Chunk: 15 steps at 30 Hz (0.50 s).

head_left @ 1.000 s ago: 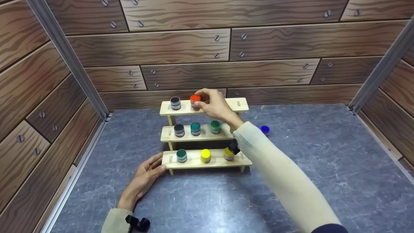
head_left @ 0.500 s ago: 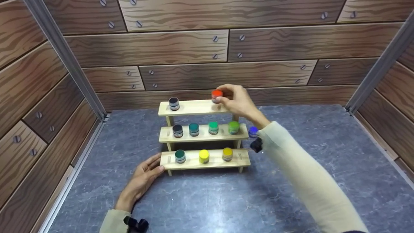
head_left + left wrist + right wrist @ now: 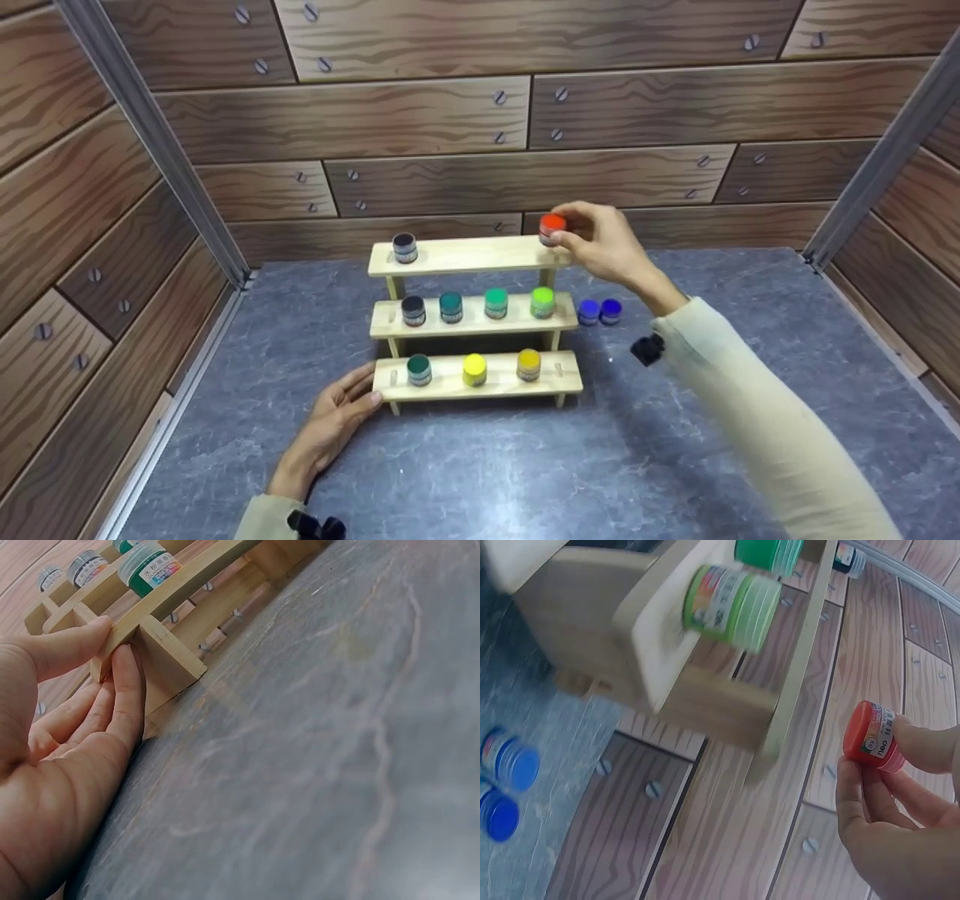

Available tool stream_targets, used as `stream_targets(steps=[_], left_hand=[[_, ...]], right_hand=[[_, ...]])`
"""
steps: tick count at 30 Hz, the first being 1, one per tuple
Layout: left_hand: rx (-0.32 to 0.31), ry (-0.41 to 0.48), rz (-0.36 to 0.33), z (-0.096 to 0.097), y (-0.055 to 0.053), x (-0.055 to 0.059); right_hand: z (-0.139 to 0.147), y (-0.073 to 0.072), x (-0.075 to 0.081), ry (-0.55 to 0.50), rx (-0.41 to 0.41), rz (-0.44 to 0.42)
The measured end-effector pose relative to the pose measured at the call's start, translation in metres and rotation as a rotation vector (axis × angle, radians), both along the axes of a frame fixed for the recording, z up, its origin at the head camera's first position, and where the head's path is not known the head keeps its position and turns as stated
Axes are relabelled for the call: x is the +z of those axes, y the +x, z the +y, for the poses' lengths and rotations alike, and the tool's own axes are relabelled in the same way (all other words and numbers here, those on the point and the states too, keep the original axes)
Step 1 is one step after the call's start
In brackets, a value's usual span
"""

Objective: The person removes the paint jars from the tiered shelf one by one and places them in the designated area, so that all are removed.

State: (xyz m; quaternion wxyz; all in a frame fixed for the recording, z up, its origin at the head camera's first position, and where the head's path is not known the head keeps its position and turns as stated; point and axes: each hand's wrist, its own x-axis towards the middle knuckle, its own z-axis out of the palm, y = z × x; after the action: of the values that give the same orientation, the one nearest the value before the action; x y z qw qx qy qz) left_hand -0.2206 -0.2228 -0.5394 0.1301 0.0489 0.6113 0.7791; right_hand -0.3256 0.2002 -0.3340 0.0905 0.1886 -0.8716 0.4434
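The right hand (image 3: 611, 244) pinches a small, round, red plastic jar (image 3: 551, 227), to my eye light, stiff and slick, best held by its sides, near the top right corner of the pale wooden tiered stand (image 3: 472, 256) whose bottom left edge the left hand (image 3: 330, 424) grips.

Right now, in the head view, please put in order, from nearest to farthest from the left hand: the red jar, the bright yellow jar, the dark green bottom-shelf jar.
From the left hand:
1. Dark green jar: left part of the bottom shelf.
2. Bright yellow jar: middle of that shelf.
3. Red jar: upper right, in the right hand.
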Motion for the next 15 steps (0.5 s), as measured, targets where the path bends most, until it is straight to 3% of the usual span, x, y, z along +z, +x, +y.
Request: stream_targets(steps=[5,15], left_hand=[[0.027,0.003,-0.016,-0.002,0.006,-0.002],[0.006,0.022,-0.015,0.003,0.000,0.001]], right_hand=[[0.022,0.005,-0.010,-0.007,-0.018,-0.013],[0.072,0.011,-0.020,-0.056,-0.090,-0.059]])
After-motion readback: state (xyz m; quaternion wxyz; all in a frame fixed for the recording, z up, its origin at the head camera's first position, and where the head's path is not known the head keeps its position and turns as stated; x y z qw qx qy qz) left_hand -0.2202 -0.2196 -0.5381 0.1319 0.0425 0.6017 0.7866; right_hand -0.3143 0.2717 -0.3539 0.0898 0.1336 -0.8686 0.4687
